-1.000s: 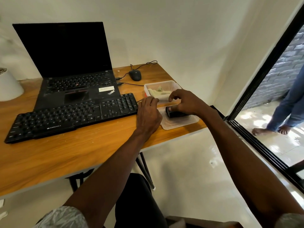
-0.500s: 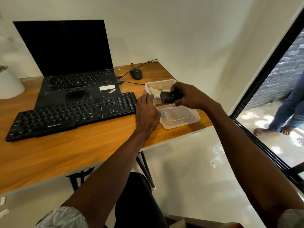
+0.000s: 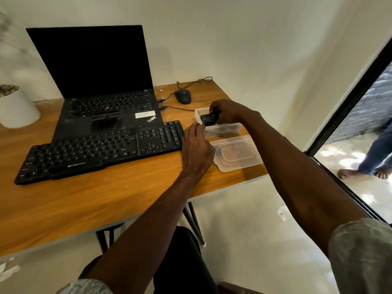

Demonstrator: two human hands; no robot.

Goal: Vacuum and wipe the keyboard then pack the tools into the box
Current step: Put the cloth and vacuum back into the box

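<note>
While the right hand grips the small black vacuum over the open clear box and the left hand's fingers pinch the box's near rim, the vacuum looks light, rigid and smooth, best gripped across its sides.

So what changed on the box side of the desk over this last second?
The right hand lifted the small black vacuum off the lid and carried it back over the open box, where it grips it low above the rim. The left hand edged forward to the box's near corner. The lid now lies bare. The keyboard, laptop and mouse kept their places on the desk.
</note>
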